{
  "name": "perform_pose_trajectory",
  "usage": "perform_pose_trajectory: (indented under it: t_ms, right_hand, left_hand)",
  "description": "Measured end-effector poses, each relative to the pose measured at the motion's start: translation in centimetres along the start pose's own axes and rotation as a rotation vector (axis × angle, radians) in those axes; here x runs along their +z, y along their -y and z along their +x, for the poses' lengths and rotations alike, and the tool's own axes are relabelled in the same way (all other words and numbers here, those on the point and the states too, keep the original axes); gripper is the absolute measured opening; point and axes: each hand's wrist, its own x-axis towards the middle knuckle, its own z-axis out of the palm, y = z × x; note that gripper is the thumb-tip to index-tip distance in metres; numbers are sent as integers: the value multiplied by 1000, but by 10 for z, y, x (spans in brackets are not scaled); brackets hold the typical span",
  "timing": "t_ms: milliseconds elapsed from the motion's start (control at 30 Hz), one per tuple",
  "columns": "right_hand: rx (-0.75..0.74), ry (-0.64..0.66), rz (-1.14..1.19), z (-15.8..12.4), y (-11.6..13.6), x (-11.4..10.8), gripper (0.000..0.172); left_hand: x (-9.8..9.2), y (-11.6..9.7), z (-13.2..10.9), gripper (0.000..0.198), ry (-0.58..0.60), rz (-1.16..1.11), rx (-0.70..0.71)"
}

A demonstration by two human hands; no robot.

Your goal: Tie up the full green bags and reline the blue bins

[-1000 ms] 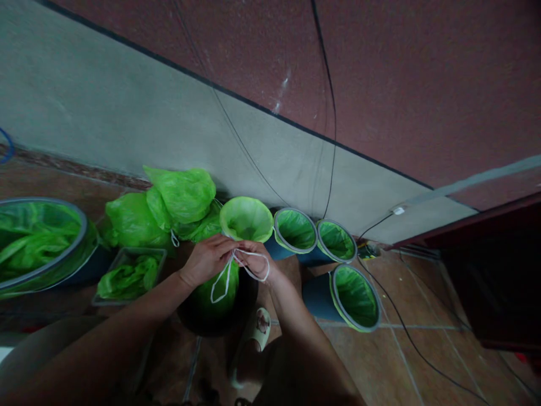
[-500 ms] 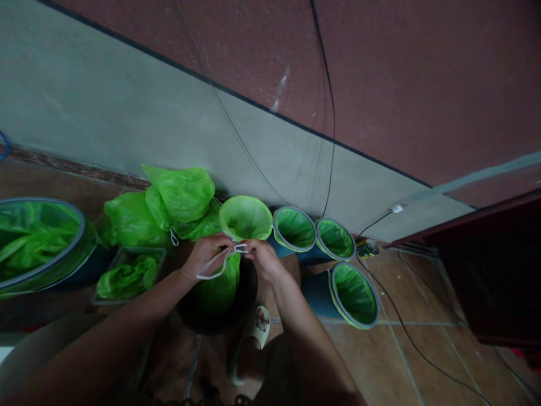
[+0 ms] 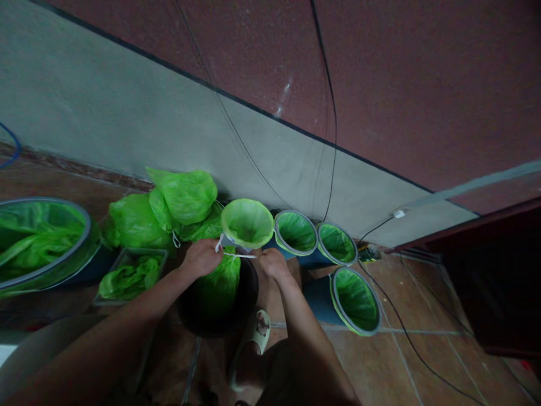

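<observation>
**A white drawstring cord [image 3: 243, 256] pulled straight across the neck of a translucent green plastic bag [image 3: 222, 283]**

The bag stands in the mouth of a dark, round, deep container [image 3: 251, 299], between the person's forearms; its top is gathered to a narrow neck. The left hand [image 3: 203, 258] has its fingers curled tightly round one part of the cord, a small loop projecting above the knuckles. The right hand [image 3: 273, 263] grips the opposite end in a closed fist. The hands are held apart at one level, presumably so that the pull runs evenly across the neck; the container probably bears the bag's weight, leaving both hands for the cord.

Beyond them, near the grey lower wall [image 3: 169, 124], stand a pale green-lined round bin [image 3: 247, 221] and two blue cylindrical bins with grey rims [image 3: 296, 231]. Their liners cover the inner walls, the rims seemingly holding them spread. At left, bulging light-green plastic bags [image 3: 137, 217] are heaped together, perhaps for mutual support, behind a clear rectangular plastic tub [image 3: 163, 264], whose walls contain crumpled green film [image 3: 131, 279].
</observation>
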Motion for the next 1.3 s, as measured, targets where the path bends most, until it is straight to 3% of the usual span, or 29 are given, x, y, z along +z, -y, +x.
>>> perform_pose_trajectory:
  t_ms: [133, 267, 400, 567, 767, 933, 1167, 1300]
  right_hand:
    - [-3, 47, 12, -3, 6, 1, 29]
    - [-67, 118, 335, -6, 18, 2, 41]
    - [-129, 145, 647, -12, 37, 4, 37]
    - [-40, 275, 912, -23, 57, 10, 38]
    - [-63, 298, 1037, -24, 60, 12, 33]
    - [-57, 184, 1065, -16, 53, 14, 37]
    - [-124, 367, 836, -14, 43, 35, 22]
    - [-152, 319, 889, -14, 44, 45, 26]
  left_hand:
    - [-3, -2, 3, 21, 101, -308, -52]
    - [0, -10, 1, 22, 244, -744, -154]
    - [3, -17, -3, 31, 300, -915, -170]
    - [1, -17, -4, 25, 301, -937, -108]
    - [-1, -17, -4, 19, 439, -761, 73]
    - [5, -14, -1, 31, 355, -677, 108]
    - [7, -10, 0, 32, 306, -753, 135]
    - [8, -11, -2, 32, 241, -713, 94]
